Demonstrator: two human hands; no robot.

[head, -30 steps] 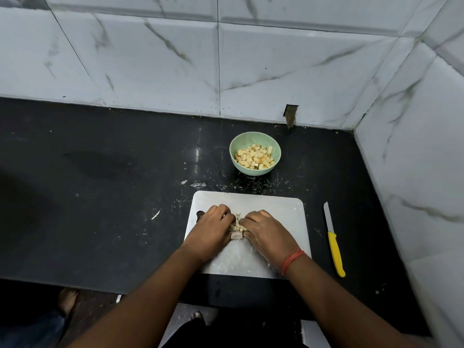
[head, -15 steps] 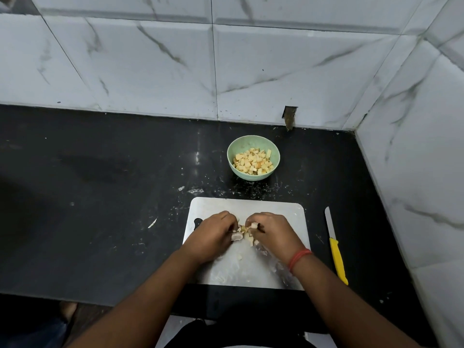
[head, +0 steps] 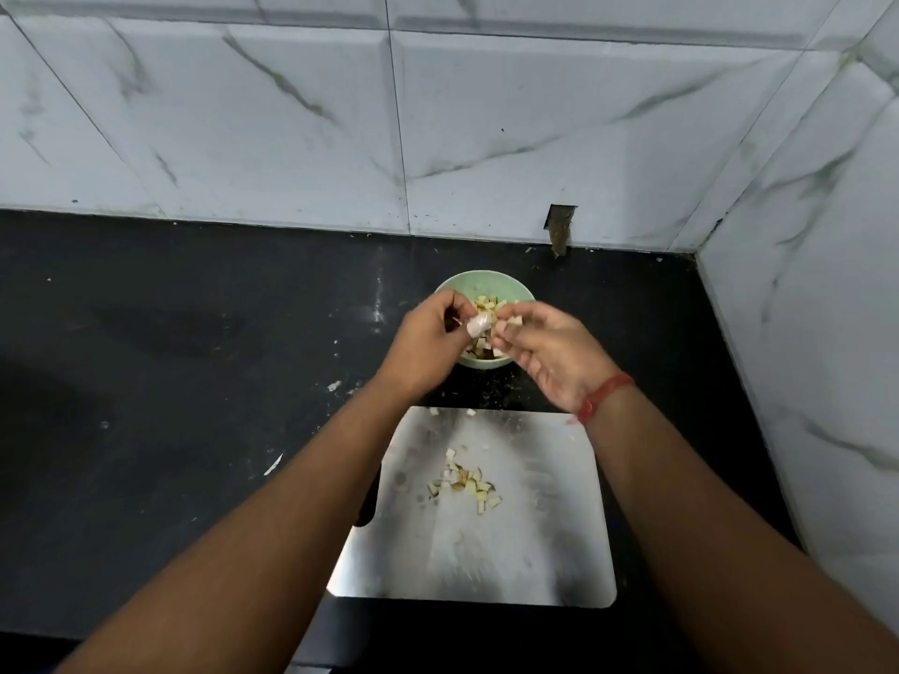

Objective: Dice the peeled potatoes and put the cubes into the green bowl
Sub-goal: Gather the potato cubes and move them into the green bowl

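Green bowl (head: 479, 284) on black counter (head: 194, 381), part-filled with potato cubes (head: 486, 304). Left hand (head: 428, 342) and right hand (head: 545, 352) above it, fingers curled, grip blurred, contents not determinable. Loose cubes (head: 462, 481) on cutting board (head: 535, 527) nearer.

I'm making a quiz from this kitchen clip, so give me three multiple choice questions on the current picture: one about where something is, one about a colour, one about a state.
1. Where are both hands?
A. flat on the board
B. over the green bowl
C. at the wall

2. What colour is the band on the right wrist?
A. red
B. blue
C. white

3. What is the state of the cutting board?
A. bare of potato
B. some cubes left on it
C. standing on edge

Answers: 1 B, the left hand and right hand are above the green bowl. 2 A, the wrist band is red. 3 B, a small pile of potato cubes lies on the flat cutting board.
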